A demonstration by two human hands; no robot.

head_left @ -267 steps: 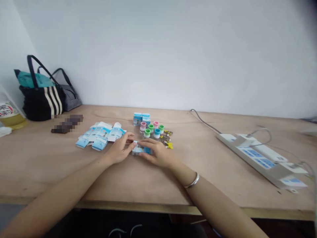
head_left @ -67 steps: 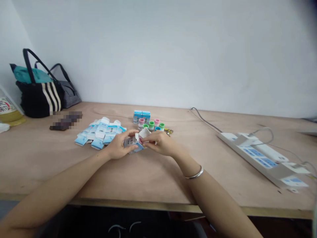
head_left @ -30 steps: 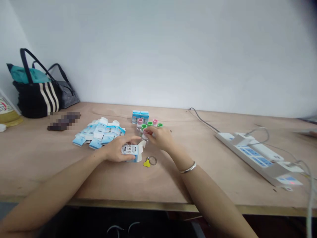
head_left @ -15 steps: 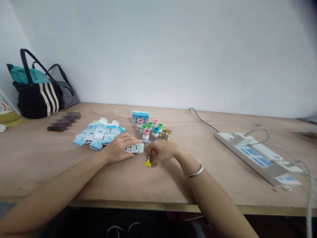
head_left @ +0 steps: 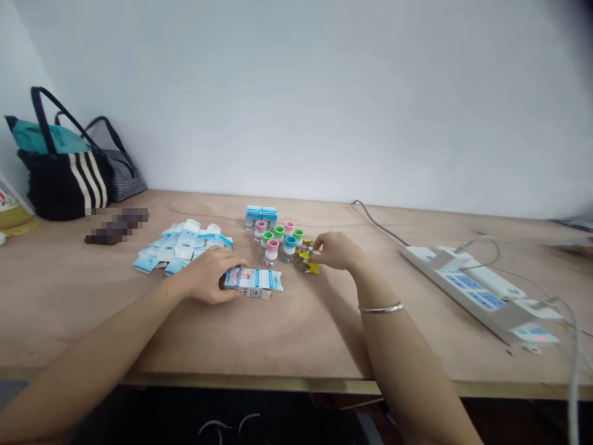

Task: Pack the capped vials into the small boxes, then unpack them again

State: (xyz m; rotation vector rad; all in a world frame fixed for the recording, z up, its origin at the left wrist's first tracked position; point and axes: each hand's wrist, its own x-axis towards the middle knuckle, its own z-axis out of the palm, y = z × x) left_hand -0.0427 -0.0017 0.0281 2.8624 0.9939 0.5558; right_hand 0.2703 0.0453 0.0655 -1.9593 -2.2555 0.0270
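My left hand point(head_left: 210, 275) is closed round the left end of a small blue-and-white carton point(head_left: 252, 282), which lies on its side with its flap end pointing right. My right hand point(head_left: 338, 250) reaches over several small yellow-and-metal pieces point(head_left: 314, 269), its thumb and index finger bent onto one of them; the exact grip is partly hidden. Just left of these pieces stand several small clear jars point(head_left: 271, 253) with pink, green and blue lids. Flattened blue-and-white cartons point(head_left: 183, 243) lie in a pile beyond my left hand.
Behind the jars stand upright blue cartons point(head_left: 260, 217). A white power strip point(head_left: 467, 290) with plugs and cables lies at right. At the far left are a black striped bag point(head_left: 67, 185), a grey bag point(head_left: 125, 176) and a dark blurred object point(head_left: 118, 227). The wooden table point(head_left: 222, 346) ends near me.
My right hand has moved right and away from me, from the carton's end to the yellow-and-metal pieces. The carton has turned in my left hand, now showing its printed side and flap.
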